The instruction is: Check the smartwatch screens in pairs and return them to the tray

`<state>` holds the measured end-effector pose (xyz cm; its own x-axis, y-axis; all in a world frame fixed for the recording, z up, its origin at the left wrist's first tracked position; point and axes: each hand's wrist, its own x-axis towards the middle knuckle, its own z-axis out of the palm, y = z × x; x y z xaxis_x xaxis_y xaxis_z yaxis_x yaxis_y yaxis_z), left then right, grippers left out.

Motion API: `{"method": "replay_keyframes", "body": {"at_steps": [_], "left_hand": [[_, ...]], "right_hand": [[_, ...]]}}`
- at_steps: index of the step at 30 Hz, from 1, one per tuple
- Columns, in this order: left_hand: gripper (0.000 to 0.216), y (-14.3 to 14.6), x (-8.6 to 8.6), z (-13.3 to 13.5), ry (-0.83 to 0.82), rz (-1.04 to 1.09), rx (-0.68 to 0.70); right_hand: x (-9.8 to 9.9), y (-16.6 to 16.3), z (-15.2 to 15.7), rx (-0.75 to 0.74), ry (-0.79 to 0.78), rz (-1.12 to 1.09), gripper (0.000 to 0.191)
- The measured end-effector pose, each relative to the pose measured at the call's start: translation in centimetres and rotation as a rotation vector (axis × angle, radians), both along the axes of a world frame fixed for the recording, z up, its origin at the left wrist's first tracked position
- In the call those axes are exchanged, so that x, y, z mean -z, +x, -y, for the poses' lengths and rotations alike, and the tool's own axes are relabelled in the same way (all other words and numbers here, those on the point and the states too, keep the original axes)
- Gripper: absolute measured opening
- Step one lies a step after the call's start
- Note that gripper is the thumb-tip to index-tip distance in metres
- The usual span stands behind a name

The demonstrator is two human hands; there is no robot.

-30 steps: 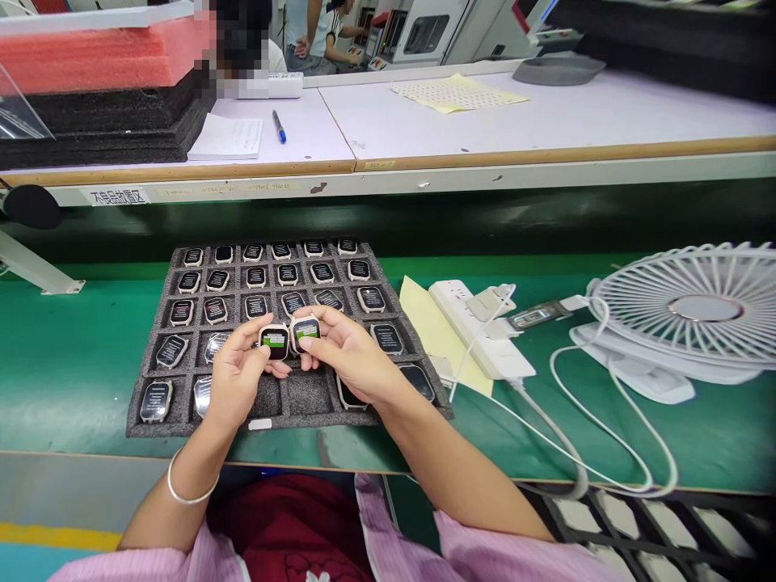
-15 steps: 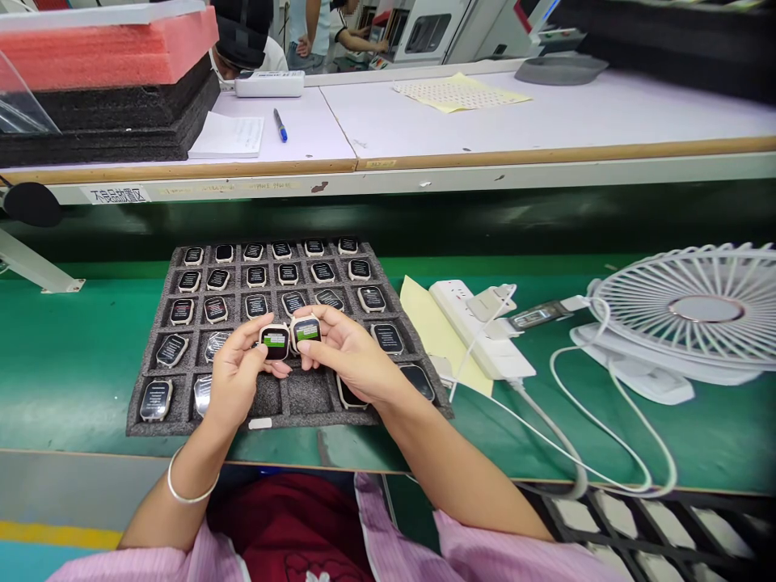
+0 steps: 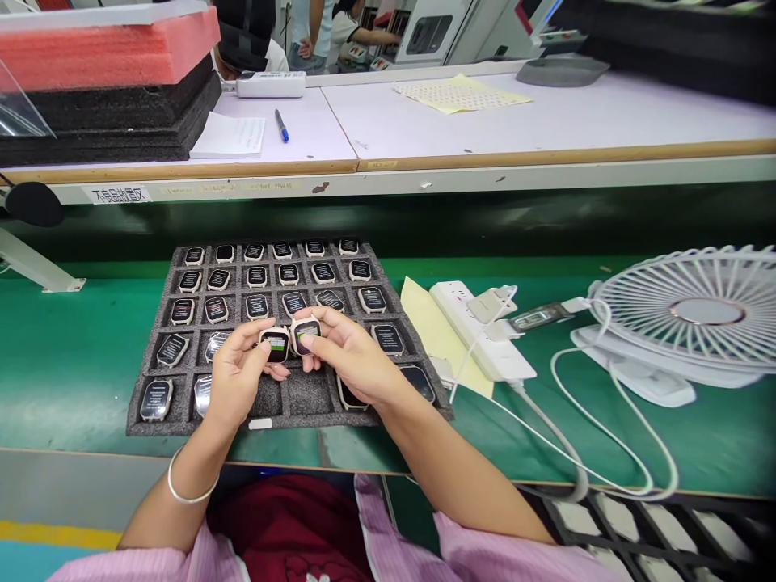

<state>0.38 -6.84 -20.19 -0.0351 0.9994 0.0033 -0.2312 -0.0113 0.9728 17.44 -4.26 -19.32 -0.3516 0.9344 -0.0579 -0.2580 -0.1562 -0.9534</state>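
Over green bench [image 3: 73, 347], pinching cream-cased watch [image 3: 277, 344] in left hand [image 3: 238, 373], matching watch [image 3: 303, 329] in right hand [image 3: 357, 357]; showing green bands, perhaps pale text, on dark screens [image 3: 280, 339].

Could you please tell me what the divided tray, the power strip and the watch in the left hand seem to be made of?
Divided tray: probably matt foam, judging by its grainy, speckled grey surface.
Power strip: likely hard plastic, smooth and white.
Watch in the left hand: glossy dark front, perhaps glass; its pale casing could be metal or plastic.
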Motion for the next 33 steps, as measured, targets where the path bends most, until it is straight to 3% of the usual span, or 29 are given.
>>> {"method": "replay_keyframes", "body": {"at_steps": [7,13,17,23,31,33], "left_hand": [[0.04,0.0,-0.7,0.3,0.028,0.023,0.048],[0.061,0.5,-3.7,1.3,-0.005,0.188,0.216],[0.051,0.8,-5.1,1.6,0.001,0.23,0.251],[0.035,0.8,-4.8,1.3,0.035,0.137,0.152],[0.036,0.6,-5.3,1.5,0.032,0.163,0.194],[0.039,0.6,-5.6,2.2,0.056,0.22,0.261]], "right_hand": [[-0.2,0.1,-0.1,0.109,-0.091,-0.098,0.044],[-0.2,0.0,-0.4,0.117,-0.132,-0.175,0.046],[-0.2,-0.1,-0.5,0.121,-0.139,-0.186,0.049],[-0.2,-0.1,-0.4,0.108,-0.138,-0.166,0.05],[0.0,0.0,-0.5,0.1,-0.115,-0.157,0.044],[0.0,-0.1,-0.4,0.099,-0.114,-0.163,0.044]]}}
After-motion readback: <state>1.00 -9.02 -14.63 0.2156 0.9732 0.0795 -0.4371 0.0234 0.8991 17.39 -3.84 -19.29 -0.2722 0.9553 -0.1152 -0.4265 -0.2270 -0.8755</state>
